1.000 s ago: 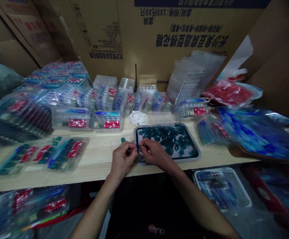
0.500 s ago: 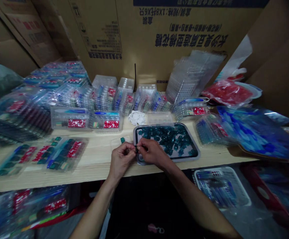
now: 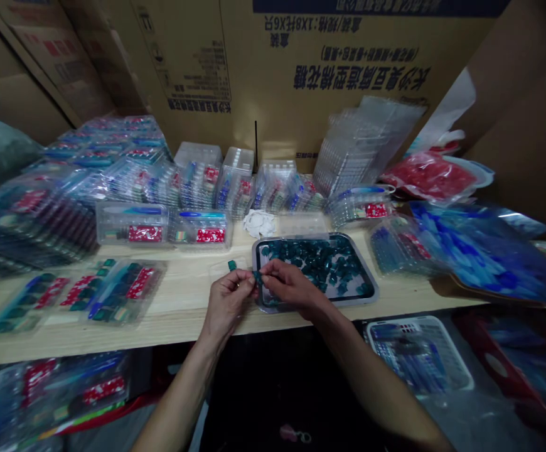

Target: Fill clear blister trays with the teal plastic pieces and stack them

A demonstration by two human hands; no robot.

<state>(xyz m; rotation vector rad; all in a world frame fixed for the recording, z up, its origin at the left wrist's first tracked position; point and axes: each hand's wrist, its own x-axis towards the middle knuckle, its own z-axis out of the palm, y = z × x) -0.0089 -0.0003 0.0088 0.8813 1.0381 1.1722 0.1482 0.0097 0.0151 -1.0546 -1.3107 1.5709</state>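
Pinching a small teal piece (image 3: 256, 275) — the left hand (image 3: 228, 302) and right hand (image 3: 292, 287) both grip it closed, at the rim of a grey tray (image 3: 301, 237) — while many loose teal pieces (image 3: 313, 262) remain there and filled clear packs (image 3: 132, 229) line the wooden desk (image 3: 174, 301).

Desk (image 3: 179, 314): tray (image 3: 371, 285) of small pieces (image 3: 310, 257) on it, front centre; filled plastic packs (image 3: 127, 292) to tray's left; plastic boxes (image 3: 200, 229) behind; bag (image 3: 484, 251) to right; carton (image 3: 348, 81) behind desk; basket (image 3: 417, 358) below, right.
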